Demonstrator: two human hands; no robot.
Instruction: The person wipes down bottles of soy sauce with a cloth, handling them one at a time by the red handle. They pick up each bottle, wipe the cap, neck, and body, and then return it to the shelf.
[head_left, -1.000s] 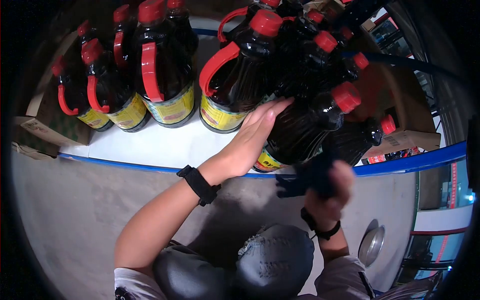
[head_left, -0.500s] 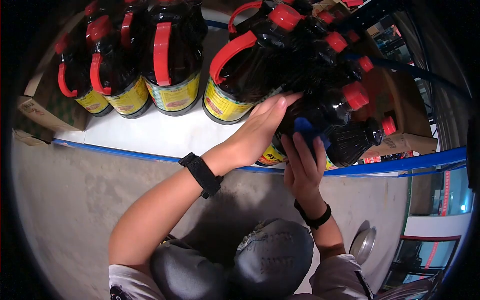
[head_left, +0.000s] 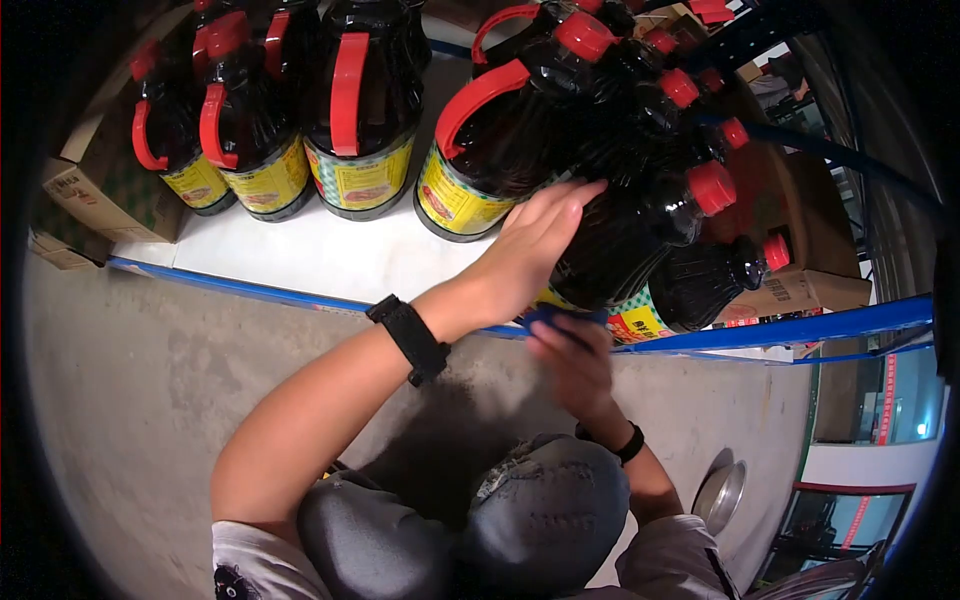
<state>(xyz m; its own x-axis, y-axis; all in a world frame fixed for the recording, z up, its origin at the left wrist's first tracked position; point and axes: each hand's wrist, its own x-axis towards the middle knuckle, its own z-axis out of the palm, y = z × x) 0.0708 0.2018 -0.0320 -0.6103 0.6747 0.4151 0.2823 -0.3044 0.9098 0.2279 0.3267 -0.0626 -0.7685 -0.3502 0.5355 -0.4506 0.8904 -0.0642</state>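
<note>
At the front of the shelf (head_left: pixel 330 258), the left hand (head_left: pixel 522 255) lies flat against a bottle (head_left: pixel 622 245), apparently to steady it, while the right hand (head_left: pixel 577 362) clamps a blue cloth (head_left: pixel 546 316) near the bottle's base.

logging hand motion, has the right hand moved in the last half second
Yes. Judged against the blue shelf edge, the right hand has moved down toward that edge and leftward in the picture.
</note>
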